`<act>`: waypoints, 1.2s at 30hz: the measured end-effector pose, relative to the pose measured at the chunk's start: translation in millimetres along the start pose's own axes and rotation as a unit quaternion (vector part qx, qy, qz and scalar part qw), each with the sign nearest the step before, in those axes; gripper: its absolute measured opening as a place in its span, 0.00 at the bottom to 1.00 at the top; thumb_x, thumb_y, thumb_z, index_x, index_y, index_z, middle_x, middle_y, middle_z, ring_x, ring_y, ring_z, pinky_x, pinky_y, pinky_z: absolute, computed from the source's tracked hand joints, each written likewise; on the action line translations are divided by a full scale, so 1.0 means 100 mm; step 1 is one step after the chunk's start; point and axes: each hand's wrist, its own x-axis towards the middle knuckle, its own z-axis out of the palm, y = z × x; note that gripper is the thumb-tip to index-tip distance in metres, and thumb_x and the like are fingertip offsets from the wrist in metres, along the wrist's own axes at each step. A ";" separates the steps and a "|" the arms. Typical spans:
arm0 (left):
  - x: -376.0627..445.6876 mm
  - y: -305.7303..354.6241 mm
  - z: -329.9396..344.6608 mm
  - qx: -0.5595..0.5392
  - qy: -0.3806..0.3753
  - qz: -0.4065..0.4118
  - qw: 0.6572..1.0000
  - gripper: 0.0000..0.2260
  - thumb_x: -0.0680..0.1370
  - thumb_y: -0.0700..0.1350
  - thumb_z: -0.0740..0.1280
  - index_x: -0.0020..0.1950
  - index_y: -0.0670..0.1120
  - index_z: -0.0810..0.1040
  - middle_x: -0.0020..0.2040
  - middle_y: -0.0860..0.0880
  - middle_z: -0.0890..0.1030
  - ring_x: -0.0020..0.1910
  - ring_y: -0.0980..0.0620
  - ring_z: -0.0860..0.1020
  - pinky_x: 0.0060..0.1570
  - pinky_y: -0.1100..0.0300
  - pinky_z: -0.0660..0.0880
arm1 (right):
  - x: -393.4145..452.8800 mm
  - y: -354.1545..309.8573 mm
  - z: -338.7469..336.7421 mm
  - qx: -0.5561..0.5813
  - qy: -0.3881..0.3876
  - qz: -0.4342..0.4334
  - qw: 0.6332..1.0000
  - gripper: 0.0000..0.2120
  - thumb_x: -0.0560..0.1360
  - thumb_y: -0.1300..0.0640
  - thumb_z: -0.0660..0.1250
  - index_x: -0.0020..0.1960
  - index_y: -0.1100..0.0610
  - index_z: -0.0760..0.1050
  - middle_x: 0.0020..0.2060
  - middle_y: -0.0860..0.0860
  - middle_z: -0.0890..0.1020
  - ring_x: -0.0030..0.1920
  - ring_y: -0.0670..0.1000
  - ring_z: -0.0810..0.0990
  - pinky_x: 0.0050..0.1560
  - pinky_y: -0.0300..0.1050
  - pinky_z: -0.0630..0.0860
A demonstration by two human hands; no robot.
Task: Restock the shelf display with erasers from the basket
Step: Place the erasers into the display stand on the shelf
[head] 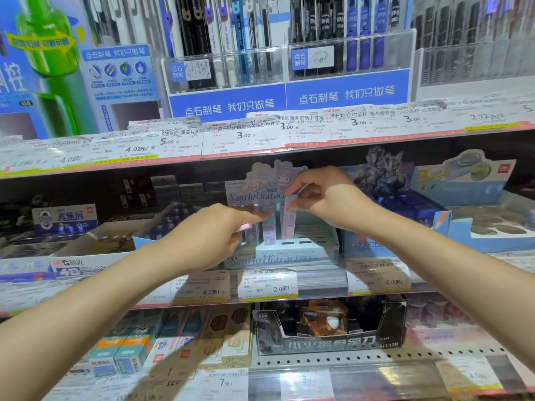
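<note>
Pale lilac and long, an eraser stick (289,219) is pinched at its top by the curled fingers of the right hand (321,195) and held upright over the slotted top of the pastel display box (295,251) on the middle shelf (260,293). Just to its left, 1 more eraser (267,227) is seen standing in the box. The left hand (214,235) is curled around further pink-tipped sticks (245,227) beside the display, its fingertips close to the standing eraser. Price labels (267,285) are seen along the near shelf edge. Pens (220,39) are racked on the far upper shelf.
</note>
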 end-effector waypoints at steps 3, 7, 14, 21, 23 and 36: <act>0.00 0.00 -0.01 -0.012 -0.011 -0.002 1.000 0.24 0.77 0.36 0.58 0.70 0.57 0.68 0.57 0.47 0.82 0.20 0.60 0.68 0.22 0.72 0.65 | -0.01 -0.01 0.00 -0.010 0.001 -0.014 1.000 0.06 0.70 0.67 0.69 0.46 0.60 0.80 0.44 0.58 0.82 0.45 0.57 0.81 0.54 0.45 0.78; 0.01 -0.04 0.00 -0.016 -0.023 -0.001 1.000 0.24 0.77 0.37 0.58 0.69 0.58 0.68 0.62 0.51 0.80 0.20 0.60 0.69 0.23 0.72 0.65 | -0.02 0.02 0.04 -0.042 -0.018 -0.030 0.998 0.06 0.71 0.66 0.68 0.47 0.60 0.80 0.37 0.51 0.79 0.43 0.54 0.81 0.53 0.48 0.78; 0.03 -0.08 0.00 -0.016 -0.025 0.002 1.000 0.26 0.76 0.37 0.58 0.68 0.61 0.69 0.59 0.51 0.82 0.20 0.57 0.66 0.23 0.68 0.62 | -0.07 0.09 0.12 -0.103 0.000 -0.119 0.988 0.06 0.69 0.64 0.69 0.45 0.59 0.82 0.45 0.54 0.81 0.46 0.49 0.77 0.48 0.38 0.71; 0.03 -0.08 -0.01 -0.027 -0.027 0.007 0.999 0.25 0.76 0.36 0.58 0.68 0.60 0.70 0.58 0.49 0.82 0.22 0.55 0.67 0.24 0.66 0.64 | -0.15 0.12 0.18 -0.076 -0.001 -0.084 0.994 0.08 0.70 0.62 0.66 0.46 0.59 0.82 0.47 0.53 0.79 0.49 0.51 0.77 0.53 0.44 0.73; 0.02 -0.05 -0.01 -0.029 -0.025 0.002 0.999 0.25 0.76 0.36 0.58 0.68 0.59 0.69 0.58 0.48 0.82 0.24 0.55 0.71 0.27 0.69 0.68 | -0.15 0.11 0.19 -0.072 -0.001 -0.081 0.994 0.08 0.70 0.62 0.65 0.46 0.59 0.82 0.47 0.54 0.80 0.49 0.52 0.77 0.53 0.46 0.74; -0.06 0.22 0.03 -0.180 0.044 0.026 0.982 0.10 0.73 0.37 0.63 0.31 0.45 0.74 0.27 0.49 0.76 0.27 0.54 0.72 0.29 0.62 0.65 | -0.43 -0.22 0.24 0.008 0.030 -0.224 0.974 0.09 0.70 0.61 0.69 0.50 0.59 0.78 0.42 0.49 0.78 0.42 0.45 0.75 0.45 0.40 0.75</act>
